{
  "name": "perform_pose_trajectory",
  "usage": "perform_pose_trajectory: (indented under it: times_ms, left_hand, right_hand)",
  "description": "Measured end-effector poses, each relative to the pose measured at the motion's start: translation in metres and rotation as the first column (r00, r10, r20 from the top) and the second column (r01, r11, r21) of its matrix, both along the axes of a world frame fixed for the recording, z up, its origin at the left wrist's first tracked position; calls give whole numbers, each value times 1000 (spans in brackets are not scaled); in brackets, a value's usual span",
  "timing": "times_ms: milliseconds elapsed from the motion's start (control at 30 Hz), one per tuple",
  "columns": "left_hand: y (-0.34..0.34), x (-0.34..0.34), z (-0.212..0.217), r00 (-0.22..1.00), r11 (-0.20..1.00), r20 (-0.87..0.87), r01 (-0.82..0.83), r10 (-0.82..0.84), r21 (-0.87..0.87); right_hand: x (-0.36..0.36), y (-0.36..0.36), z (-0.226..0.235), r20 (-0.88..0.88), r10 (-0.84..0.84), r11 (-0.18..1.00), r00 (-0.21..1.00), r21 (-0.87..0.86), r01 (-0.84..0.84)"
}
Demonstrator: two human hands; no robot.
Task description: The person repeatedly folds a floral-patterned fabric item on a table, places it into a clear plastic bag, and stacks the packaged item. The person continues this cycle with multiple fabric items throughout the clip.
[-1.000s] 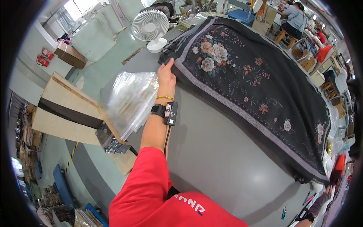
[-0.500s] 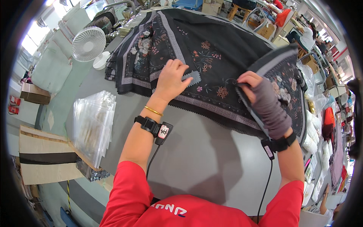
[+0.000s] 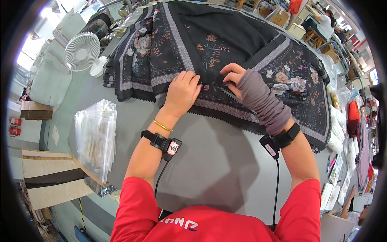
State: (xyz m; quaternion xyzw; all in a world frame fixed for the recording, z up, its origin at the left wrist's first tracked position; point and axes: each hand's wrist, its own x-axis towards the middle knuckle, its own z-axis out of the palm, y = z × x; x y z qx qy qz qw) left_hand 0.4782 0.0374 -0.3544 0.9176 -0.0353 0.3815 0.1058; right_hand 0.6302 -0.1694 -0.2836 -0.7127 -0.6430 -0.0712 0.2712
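Observation:
A dark scarf [image 3: 225,24] with printed flowers, patterned grey bands and a scalloped edge is spread over the grey table in folded layers. My left hand [image 3: 182,93] rests on it with fingers pinched together at the cloth near a small pink flower. Just to the right, my right hand [image 3: 238,80], its wrist covered by a grey sleeve, pinches a folded-over edge of the scarf between thumb and fingers. Only a short gap separates the two hands. The fingertips partly hide the cloth they grip.
Clear plastic bags [image 3: 96,139] lie stacked on the left of the grey table [image 3: 201,165]. A white fan [image 3: 82,51] stands at the far left. White packets [image 3: 336,139] and a red item [image 3: 353,115] lie along the right side. Another person [image 3: 323,24] sits at the far right.
My right hand has moved left toward my left hand, drawing the scarf's edge across. The small grey piece of cloth beside my left fingers no longer shows, and those fingers have closed.

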Motion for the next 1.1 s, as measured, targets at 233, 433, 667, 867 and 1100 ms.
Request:
perform_pose_trajectory:
  times_ms: [233, 433, 667, 867, 1100]
  left_hand:
    - [-8, 8, 32, 988, 965, 143, 90, -55, -247]
    - [-77, -16, 61, 949, 874, 313, 173, -25, -454]
    - [-189, 14, 30, 932, 807, -96, 248, -351, -537]
    - [-131, -44, 55, 868, 965, -461, 75, -187, -251]
    - [-48, -147, 194, 907, 956, 310, 290, -286, 36]
  right_hand:
    - [-5, 7, 12, -76, 102, 994, 992, -36, -105]
    - [-14, 19, 70, 43, 56, 990, 998, 128, -61]
    - [-26, -41, 241, 324, -193, 904, 926, 425, 39]
    - [33, -202, 395, 17, -438, 774, 899, 516, 368]
    - [75, -395, 403, -13, -621, 727, 783, 362, 583]
